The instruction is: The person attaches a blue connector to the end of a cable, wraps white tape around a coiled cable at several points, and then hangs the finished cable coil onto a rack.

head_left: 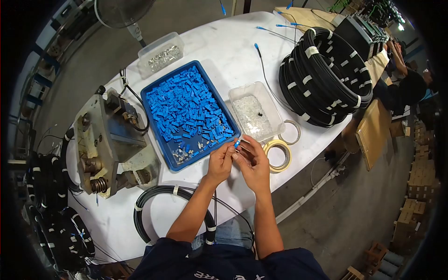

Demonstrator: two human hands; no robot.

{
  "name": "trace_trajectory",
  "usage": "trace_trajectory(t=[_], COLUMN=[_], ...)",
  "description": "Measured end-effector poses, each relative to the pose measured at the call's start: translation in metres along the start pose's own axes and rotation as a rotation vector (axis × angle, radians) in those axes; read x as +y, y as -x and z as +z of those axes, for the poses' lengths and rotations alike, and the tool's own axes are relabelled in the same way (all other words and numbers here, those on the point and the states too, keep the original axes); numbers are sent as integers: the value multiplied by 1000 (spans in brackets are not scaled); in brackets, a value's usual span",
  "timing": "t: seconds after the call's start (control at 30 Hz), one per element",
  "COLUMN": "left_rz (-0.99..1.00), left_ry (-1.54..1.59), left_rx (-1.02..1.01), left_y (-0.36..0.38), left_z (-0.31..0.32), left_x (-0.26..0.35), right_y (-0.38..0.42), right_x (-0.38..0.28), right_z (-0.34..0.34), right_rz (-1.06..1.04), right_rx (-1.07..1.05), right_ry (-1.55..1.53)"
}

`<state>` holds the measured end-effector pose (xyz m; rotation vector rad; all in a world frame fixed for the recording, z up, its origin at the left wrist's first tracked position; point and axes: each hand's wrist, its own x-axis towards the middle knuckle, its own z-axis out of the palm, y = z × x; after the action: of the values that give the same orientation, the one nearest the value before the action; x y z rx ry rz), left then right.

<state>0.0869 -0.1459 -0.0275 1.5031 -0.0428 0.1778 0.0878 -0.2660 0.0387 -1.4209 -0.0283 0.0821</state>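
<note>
Watching remotely, I see left hand [220,163] and right hand [254,164] pinching a blue connector [237,144] by the near right corner of the blue tray [191,162]. Seemingly a fitting step; next calls for careful alignment.

A small bright-blue plastic connector piece [237,144] sat pinched between the fingertips of the left hand [220,164] and right hand [254,163]. It was raised beside the near-right corner of the blue tray [224,104], tilted rather than level. The fingers covered part of it, so its ends could not be made out clearly.
</note>
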Motion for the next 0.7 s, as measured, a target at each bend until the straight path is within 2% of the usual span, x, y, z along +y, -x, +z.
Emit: trace_trajectory(t=[0.07,0.1,0.17,0.23,0.27,0.3,0.37,0.43,0.47,0.5,0.57,0.63,0.7], left_rz=[-120,-112,-121,-111,-99,-84,-3,87,119,138,114,65,41], left_ry=[166,160,343,244,324,405,346,430,426,467,428,383,177], left_rx=[-28,-17,-56,-41,-75,-109,-56,63,47,68,120,187,241], left_y=[4,7,13,22,26,30,36,48,55,61,74,89,103], left_z=[-3,-3,-8,-24,-31,-38,-52,-69,-84,-91,-106,-120,-134], left_x=[7,11,20,33,39,47,65,75,68,74,76,69,67], right_y=[11,16,25,36,41,44,50,52,49,44,43,43,48], right_x=[1,11,35,45,57,54,45,31,27,26,31,37,44], right_z=[5,6,10,16,21,32,53,64,69,73,84,96,99], right_rz=[26,23,-43,37,70,100,56,4,-52,-49,-215,-377,-382], right_rx=[39,25,-13,-131,-192,-253,-259,-320,-358,-367,-416,-353,-372], right_ry=[-226,-231,-162,-114,-76,-36,-141,96,197,194,432,530,595])
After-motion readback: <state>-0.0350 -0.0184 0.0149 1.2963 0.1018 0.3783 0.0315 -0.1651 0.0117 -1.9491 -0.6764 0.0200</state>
